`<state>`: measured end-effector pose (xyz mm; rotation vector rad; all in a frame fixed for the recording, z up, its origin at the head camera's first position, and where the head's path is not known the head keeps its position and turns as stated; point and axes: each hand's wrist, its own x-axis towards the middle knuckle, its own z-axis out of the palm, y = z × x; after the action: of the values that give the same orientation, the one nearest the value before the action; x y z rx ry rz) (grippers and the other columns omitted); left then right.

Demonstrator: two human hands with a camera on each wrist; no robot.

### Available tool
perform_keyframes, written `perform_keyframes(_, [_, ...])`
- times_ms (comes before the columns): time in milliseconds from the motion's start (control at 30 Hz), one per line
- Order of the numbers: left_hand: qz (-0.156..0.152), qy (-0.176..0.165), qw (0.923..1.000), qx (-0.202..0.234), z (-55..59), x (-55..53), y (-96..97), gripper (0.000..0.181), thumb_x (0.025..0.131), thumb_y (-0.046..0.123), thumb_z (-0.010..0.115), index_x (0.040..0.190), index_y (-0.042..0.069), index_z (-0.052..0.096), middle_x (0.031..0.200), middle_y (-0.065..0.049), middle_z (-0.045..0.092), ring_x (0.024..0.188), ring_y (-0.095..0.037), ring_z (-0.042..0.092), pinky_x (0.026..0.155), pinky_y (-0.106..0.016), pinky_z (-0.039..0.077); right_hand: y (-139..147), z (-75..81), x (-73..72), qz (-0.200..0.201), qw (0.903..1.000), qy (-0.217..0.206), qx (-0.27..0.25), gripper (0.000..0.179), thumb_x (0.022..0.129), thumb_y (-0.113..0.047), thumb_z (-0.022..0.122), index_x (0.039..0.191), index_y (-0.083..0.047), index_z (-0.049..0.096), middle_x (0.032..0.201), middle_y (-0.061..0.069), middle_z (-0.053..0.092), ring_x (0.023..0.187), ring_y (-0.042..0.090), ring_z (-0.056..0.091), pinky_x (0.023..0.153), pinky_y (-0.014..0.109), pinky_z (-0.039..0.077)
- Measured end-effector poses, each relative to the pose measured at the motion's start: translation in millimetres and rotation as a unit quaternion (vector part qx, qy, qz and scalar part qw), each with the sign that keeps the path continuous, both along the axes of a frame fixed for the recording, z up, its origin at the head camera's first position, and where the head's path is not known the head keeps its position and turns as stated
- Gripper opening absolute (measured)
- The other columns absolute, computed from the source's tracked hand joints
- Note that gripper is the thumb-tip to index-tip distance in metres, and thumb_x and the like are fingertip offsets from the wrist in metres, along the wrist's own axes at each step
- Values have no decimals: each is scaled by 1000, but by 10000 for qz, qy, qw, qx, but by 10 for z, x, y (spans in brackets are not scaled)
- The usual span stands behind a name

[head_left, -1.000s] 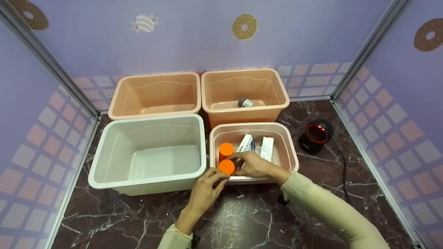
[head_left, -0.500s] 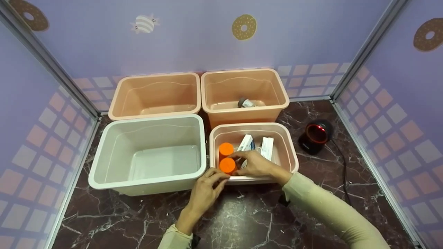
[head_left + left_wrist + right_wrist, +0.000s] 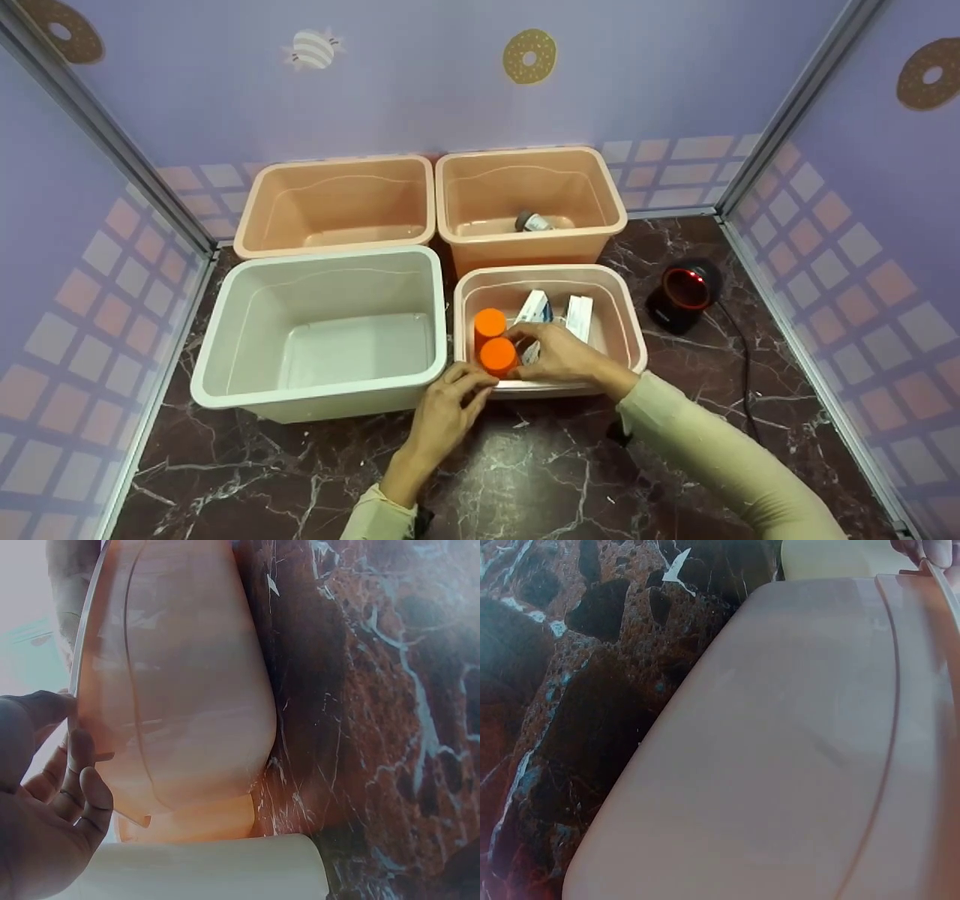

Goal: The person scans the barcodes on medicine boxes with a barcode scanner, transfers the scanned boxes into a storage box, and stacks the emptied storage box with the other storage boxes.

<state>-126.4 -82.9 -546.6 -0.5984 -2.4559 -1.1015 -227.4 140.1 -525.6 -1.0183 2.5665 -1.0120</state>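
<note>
My left hand (image 3: 445, 405) pinches the near-left rim of the small pink bin (image 3: 626, 330); the left wrist view shows its fingers (image 3: 81, 750) at that rim. Inside the bin, my right hand (image 3: 559, 356) holds the nearer orange-capped bottle (image 3: 498, 355) with thumb and fingers around its right side. A second orange-capped bottle (image 3: 490, 322) stands upright just behind it. Two white boxes, the left box (image 3: 534, 306) and the right box (image 3: 579, 315), lean beside the right hand, partly hidden by it. In the right wrist view, the bin's outer wall (image 3: 765, 742) blocks sight of the bottles.
A larger pale green bin (image 3: 319, 394) stands directly left of the pink one. Behind are two peach bins, the left bin (image 3: 337, 247) and the right bin (image 3: 525, 247), which holds a dark-capped bottle (image 3: 534, 222). A black scanner (image 3: 679, 300) with red lights stands at right, its cable trailing forward.
The nearer orange-capped bottle has shifted slightly right and away from the front rim, and my right hand has moved slightly right with it. My left hand stays at the rim.
</note>
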Motion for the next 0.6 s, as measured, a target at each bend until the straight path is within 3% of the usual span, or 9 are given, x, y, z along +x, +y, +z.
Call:
perform_keyframes(167, [6,40,10000,10,1,-6,2,11,90,15,75,100,18,77,100,4,69,96,-13,69,85,-29,59,54,10,-9,-213,9996,-148,-107,52,75,-31,81,121,-14,64,113,3,73,103,19,68,91,40,55])
perform_keyframes(333, [33,42,10000,-37,8,-7,2,11,90,16,75,100,18,77,101,4,68,97,-13,69,85,-29,59,92,23,-8,-157,9998,-29,-105,59,77,-35,80,130,-16,62,119,2,71,108,19,67,96,39,53])
perform_keyframes(600, [-15,-124,9999,16,7,1,5,12,89,15,75,101,18,77,103,4,69,100,-14,69,89,-29,58,123,69,-2,-252,9988,-237,-335,56,78,-26,78,130,-13,63,115,3,72,101,19,69,87,37,58])
